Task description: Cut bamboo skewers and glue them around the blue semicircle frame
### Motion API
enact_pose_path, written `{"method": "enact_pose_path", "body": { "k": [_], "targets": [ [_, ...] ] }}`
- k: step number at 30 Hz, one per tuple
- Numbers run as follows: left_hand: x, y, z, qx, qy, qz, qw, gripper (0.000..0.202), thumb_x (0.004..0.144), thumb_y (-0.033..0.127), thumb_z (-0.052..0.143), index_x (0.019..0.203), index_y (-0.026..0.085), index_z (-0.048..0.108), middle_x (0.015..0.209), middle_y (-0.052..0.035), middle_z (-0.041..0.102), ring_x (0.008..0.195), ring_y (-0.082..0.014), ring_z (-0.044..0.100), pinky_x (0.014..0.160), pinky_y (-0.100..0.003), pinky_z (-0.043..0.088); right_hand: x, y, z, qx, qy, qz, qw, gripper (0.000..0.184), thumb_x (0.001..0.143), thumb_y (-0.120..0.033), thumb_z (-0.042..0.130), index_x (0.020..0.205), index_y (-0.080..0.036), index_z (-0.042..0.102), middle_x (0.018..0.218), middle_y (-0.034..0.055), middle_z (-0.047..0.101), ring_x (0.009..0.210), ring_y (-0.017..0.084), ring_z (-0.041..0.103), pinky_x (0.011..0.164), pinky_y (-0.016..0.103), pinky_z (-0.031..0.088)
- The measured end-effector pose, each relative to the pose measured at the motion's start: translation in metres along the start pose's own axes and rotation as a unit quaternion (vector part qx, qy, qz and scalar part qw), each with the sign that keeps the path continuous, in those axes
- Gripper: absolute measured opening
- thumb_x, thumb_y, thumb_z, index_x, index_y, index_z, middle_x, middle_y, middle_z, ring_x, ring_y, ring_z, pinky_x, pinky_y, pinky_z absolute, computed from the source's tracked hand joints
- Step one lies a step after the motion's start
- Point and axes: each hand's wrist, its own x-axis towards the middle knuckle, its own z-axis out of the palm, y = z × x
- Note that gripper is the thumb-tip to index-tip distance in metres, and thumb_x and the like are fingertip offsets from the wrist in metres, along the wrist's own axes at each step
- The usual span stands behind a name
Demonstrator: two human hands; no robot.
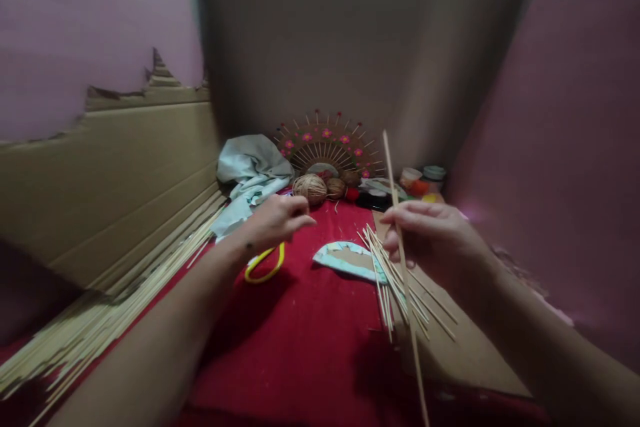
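My right hand (433,233) pinches a long, thin bamboo stick (406,280) between thumb and fingers. The stick stands steeply tilted, its lower end running out of the bottom of the view. Below that hand, a loose bunch of shorter sticks (400,287) lies across the cardboard sheet (465,340) and the red cloth. My left hand (275,219) is raised with curled fingers, and nothing shows in it. Yellow-handled scissors (265,273) are just below it, mostly hidden. Between the hands lies a half-round cardboard piece (345,261) edged with pale green patterned fabric.
A fan-shaped stick ornament with pink flowers (325,140) stands at the back wall. Twine balls (310,188), crumpled pale cloth (255,163) and small tubs (433,177) sit before it. Long sticks (125,313) lie along the left, beside torn cardboard (110,187). Red cloth (300,347) covers the surface.
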Motion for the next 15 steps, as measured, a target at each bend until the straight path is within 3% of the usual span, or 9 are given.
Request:
{"method": "enact_pose_path", "body": {
  "k": [4, 8, 12, 15],
  "targets": [
    [-0.004, -0.036, -0.016, -0.070, -0.002, -0.126, 0.990, 0.019, 0.078, 0.032, 0.056, 0.067, 0.016, 0.055, 0.052, 0.0009, 0.055, 0.048, -0.0133, 0.054, 0.049, -0.025, 0.040, 0.002, 0.028, -0.015, 0.033, -0.040, 0.089, 0.995, 0.018, 0.068, -0.030, 0.073, 0.073, -0.013, 0.068, 0.052, 0.0053, 0.068, 0.038, 0.011, 0.059, 0.030, 0.015, 0.037],
    [-0.011, -0.055, -0.013, -0.133, -0.026, -0.159, 0.978, 0.019, 0.078, 0.034, 0.053, 0.070, 0.017, 0.054, 0.057, -0.0018, 0.060, 0.051, -0.0153, 0.059, 0.050, -0.028, 0.044, 0.003, 0.046, -0.023, 0.042, -0.057, 0.108, 0.992, 0.020, 0.071, -0.030, 0.072, 0.074, -0.012, 0.067, 0.052, 0.0060, 0.068, 0.039, 0.011, 0.059, 0.033, 0.016, 0.039],
    [-0.009, -0.068, -0.011, 0.019, -0.048, -0.189, 0.981, 0.023, 0.082, 0.037, 0.043, 0.077, 0.017, 0.053, 0.062, -0.0034, 0.061, 0.058, -0.0173, 0.060, 0.055, -0.029, 0.044, 0.003, 0.053, -0.028, 0.044, -0.053, 0.110, 0.992, 0.019, 0.073, -0.030, 0.070, 0.076, -0.012, 0.067, 0.052, 0.0040, 0.067, 0.038, 0.010, 0.057, 0.035, 0.017, 0.040],
    [-0.009, -0.073, -0.014, 0.194, -0.043, -0.197, 0.960, 0.030, 0.077, 0.045, 0.049, 0.085, 0.017, 0.055, 0.075, -0.0070, 0.062, 0.072, -0.0224, 0.061, 0.060, -0.031, 0.042, 0.000, 0.055, -0.029, 0.045, -0.077, 0.126, 0.988, 0.021, 0.073, -0.032, 0.070, 0.077, -0.013, 0.066, 0.053, 0.0034, 0.067, 0.039, 0.011, 0.059, 0.035, 0.017, 0.039]
  ]
}}
